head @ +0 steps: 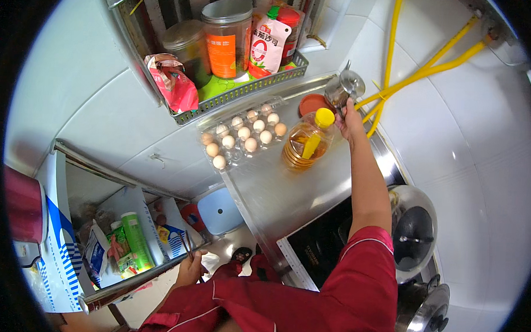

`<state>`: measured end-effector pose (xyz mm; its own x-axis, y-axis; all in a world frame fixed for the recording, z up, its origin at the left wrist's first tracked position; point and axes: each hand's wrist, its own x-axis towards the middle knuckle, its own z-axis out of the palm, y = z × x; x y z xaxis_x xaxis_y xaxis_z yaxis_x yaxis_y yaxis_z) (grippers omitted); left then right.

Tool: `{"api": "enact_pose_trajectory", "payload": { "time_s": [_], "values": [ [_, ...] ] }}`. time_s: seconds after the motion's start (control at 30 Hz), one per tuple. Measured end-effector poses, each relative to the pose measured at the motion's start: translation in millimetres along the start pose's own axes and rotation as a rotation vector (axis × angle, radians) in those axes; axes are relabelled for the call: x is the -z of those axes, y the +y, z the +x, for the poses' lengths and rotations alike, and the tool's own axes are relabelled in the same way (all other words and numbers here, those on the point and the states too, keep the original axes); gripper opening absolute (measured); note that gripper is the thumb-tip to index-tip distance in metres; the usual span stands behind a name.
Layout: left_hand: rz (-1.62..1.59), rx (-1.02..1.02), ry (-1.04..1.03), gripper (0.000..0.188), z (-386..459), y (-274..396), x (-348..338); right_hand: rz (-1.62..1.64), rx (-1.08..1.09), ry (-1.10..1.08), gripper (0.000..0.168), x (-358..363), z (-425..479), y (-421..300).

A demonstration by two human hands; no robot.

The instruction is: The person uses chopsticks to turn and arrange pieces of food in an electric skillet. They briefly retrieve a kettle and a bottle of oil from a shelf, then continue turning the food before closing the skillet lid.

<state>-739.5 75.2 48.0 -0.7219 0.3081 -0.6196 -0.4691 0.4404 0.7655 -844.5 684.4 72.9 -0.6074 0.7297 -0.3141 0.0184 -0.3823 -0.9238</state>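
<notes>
My right hand (349,121) reaches to the back corner of the steel counter (264,192) and grips a metal pot (338,90) with a shiny lid or rim. Just left of that hand stands a plastic bottle of oil (305,143) with a yellow cap, and a reddish-brown round lid or dish (313,105) lies behind it. A clear plastic tray of eggs (244,133) rests farther left on the counter. Low at the left, my left hand (191,268) is closed around a pair of chopsticks (186,246), their tips pointing up.
A wall basket (251,84) holds jars, a sauce pouch and a pink bag. Yellow hoses (404,85) run along the right wall. A black cooktop (317,247), a lidded pan (414,232) and a steel pot (422,312) are at the right. An open-topped shelf unit (132,284) stands left.
</notes>
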Motion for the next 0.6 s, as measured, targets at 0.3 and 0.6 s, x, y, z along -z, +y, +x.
{"api": "enact_pose_trajectory", "payload": {
  "time_s": [0.3, 0.6],
  "values": [
    [0.057, -0.207, -0.294, 0.054, 17, 6, -7, -0.094, 0.093, -0.014, 0.045, 24, -184, -125],
    [0.153, -0.328, -0.543, 0.051, 33, -16, -39, -0.057, 0.182, 0.201, 0.047, 93, -502, -90]
  ]
}}
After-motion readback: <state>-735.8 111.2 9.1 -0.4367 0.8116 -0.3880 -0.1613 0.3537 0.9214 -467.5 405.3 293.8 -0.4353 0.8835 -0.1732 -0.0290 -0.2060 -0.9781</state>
